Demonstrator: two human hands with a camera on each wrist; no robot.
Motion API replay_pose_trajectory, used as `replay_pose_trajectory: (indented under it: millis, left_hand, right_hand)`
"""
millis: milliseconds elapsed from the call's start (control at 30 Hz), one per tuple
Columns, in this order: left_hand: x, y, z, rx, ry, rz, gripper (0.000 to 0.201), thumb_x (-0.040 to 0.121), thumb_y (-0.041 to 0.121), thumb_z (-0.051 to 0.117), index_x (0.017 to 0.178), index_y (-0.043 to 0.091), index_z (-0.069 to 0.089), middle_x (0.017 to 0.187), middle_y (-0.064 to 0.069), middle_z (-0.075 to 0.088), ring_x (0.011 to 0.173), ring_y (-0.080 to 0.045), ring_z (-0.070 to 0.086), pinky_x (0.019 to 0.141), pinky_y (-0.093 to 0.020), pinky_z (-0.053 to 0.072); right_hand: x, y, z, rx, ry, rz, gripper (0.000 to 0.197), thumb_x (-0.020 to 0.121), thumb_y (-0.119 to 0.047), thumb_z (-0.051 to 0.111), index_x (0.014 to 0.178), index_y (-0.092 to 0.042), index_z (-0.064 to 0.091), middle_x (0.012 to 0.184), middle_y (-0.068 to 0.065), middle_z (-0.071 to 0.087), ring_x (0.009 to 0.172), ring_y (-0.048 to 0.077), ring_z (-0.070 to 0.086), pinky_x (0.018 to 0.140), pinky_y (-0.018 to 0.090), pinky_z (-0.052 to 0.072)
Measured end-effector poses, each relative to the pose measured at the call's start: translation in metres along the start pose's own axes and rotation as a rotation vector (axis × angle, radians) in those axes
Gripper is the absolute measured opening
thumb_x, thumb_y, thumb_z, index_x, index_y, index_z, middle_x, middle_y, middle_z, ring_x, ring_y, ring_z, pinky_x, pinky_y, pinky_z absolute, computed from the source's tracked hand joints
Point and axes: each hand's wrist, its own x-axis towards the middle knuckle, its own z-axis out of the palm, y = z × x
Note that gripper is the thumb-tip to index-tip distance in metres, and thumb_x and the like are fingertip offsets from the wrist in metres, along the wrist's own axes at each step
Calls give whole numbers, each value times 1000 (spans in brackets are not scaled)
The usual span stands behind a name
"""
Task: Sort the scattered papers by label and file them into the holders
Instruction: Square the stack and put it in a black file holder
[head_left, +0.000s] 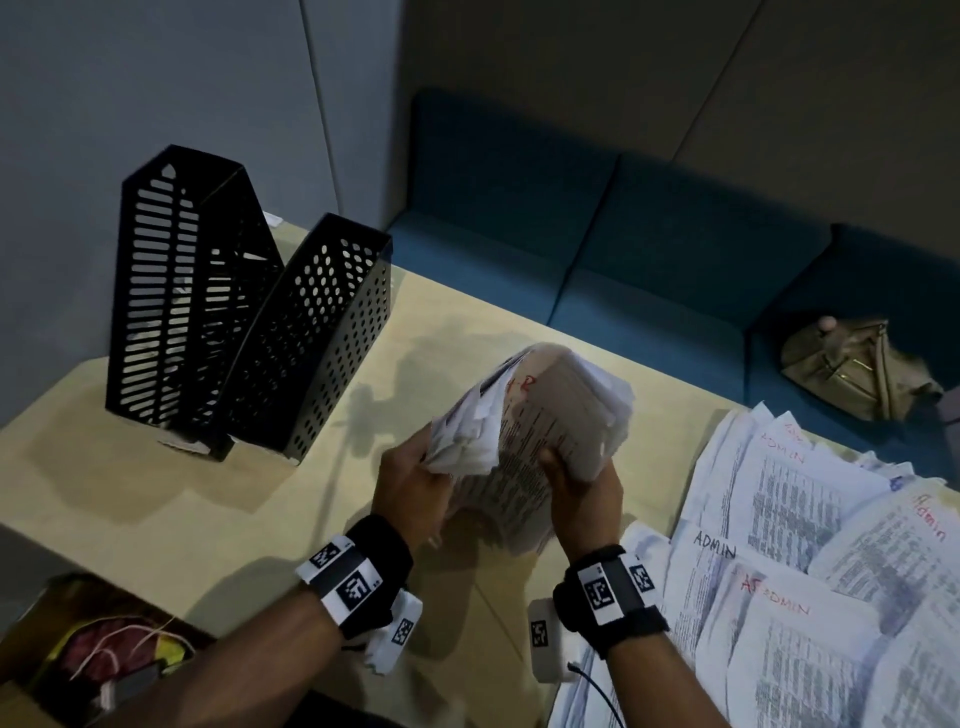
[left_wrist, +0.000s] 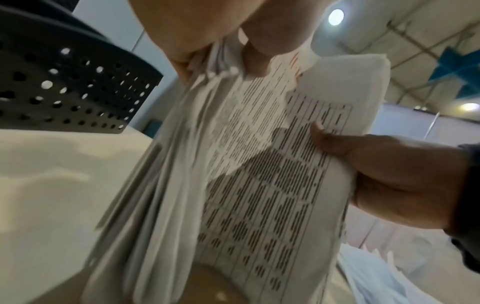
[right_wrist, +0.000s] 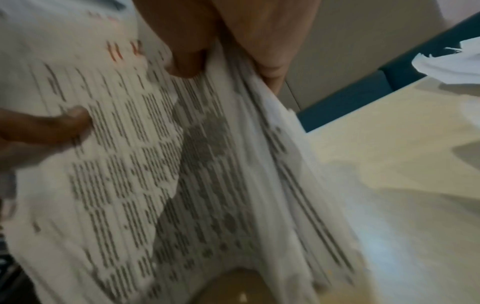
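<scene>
Stack: a thick bundle of printed papers (head_left: 524, 415) is being held upright over the desk (head_left: 156, 499), its lower edge near or on the surface; which of the 2 cannot be told. A red handwritten label is showing near the top, too blurred to read with confidence.
Left grip: the left hand (head_left: 410, 488) is pinching the stack's left edge, thumb in front and fingers curled behind.
Right grip: the right hand (head_left: 582, 483) is clamping the right edge, thumb (left_wrist: 324, 135) pressing on the printed face.
Holders: 2 black perforated holders (head_left: 249, 322) are standing side by side at the desk's far left, well apart from the stack.
Other papers: sheets marked ADMIN (head_left: 810, 561) are lying fanned over the desk's right side.
Handling: the bundle is probably moderately heavy yet limp; the sheets are bowing and fanning, and loose pages are likely to slide against each other.
Where to hold: gripping both long edges near the middle, squeezing firmly, is likely keeping the pages squared; holding 1 corner alone would risk a spill.
Surroundings: a blue sofa (head_left: 649, 249) with a tan bag (head_left: 852, 364) is lying beyond the desk.
</scene>
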Motion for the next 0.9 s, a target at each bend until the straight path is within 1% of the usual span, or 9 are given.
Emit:
replay_pose_trajectory:
  millis: [133, 200, 267, 433, 500, 600, 700, 833, 900]
  left_hand:
    - [-5, -7, -7, -19, -44, -122, 17, 78, 43, 63, 88, 56, 65, 74, -19, 58, 63, -20, 48, 64, -33, 44]
    - [-4, -6, -9, -55, -58, -153, 24, 86, 21, 67, 98, 42, 66, 81, 4, 69, 80, -17, 64, 76, -25, 53]
    - [1, -7, -14, -6, -6, -243, 24, 88, 5, 66, 100, 24, 58, 70, 2, 66, 89, -21, 68, 72, -16, 51]
    - [5, -25, -38, 18, 79, -442, 75, 59, 66, 76, 116, 18, 62, 113, 0, 69, 110, -24, 63, 96, -37, 48]
    - [6, -24, -45, -43, 168, -465, 70, 62, 60, 79, 111, 13, 61, 115, -2, 67, 109, -24, 62, 91, -41, 50]
    - [14, -5, -49, -82, 256, -281, 7, 84, 16, 71, 88, 17, 65, 96, 1, 68, 102, -25, 63, 88, -38, 50]
    - [23, 22, -67, -214, 338, -80, 10, 78, 9, 73, 82, 18, 74, 76, 18, 71, 82, -2, 67, 80, -22, 54]
    - [39, 52, -103, -209, 533, 111, 48, 83, 5, 61, 61, 46, 73, 61, 29, 66, 60, 14, 58, 64, -7, 45]
    - [46, 65, -120, -58, 696, 188, 41, 86, 4, 61, 69, 38, 75, 62, 32, 63, 66, 23, 55, 67, -8, 45]
  right_hand:
    - [4, 19, 4, -8, -197, 153, 44, 81, -37, 72, 111, -7, 63, 100, 8, 68, 91, 24, 61, 65, 23, 38]
    - [8, 22, 1, 11, -227, 153, 58, 72, -50, 71, 111, -7, 64, 100, 7, 67, 90, 23, 61, 66, 23, 41]
    - [11, 17, -4, 62, -257, 129, 60, 66, -53, 71, 105, -7, 66, 90, -2, 65, 83, 18, 60, 57, 15, 42]
    - [27, 0, -12, 161, -438, 67, 23, 74, -10, 78, 93, -14, 65, 63, -31, 66, 65, -16, 61, 50, 1, 41]
    - [33, -7, -9, 190, -479, 54, 28, 72, -9, 80, 96, -13, 66, 65, -31, 67, 67, -15, 62, 52, 2, 43]
    - [39, -13, 3, 174, -441, 3, 34, 74, -19, 80, 104, -15, 63, 86, -15, 70, 79, 1, 67, 57, 7, 48]
    - [39, -14, 25, 102, -357, -55, 56, 77, -28, 77, 124, -22, 47, 110, -6, 63, 93, 12, 64, 75, 21, 51]
    - [28, -20, 51, 99, -421, -74, 63, 84, -15, 70, 137, -23, 37, 119, -10, 55, 94, 4, 62, 74, 6, 46]
    - [20, -19, 60, 88, -524, -85, 59, 86, -16, 67, 136, -27, 38, 115, -13, 59, 86, -1, 64, 70, 4, 46]
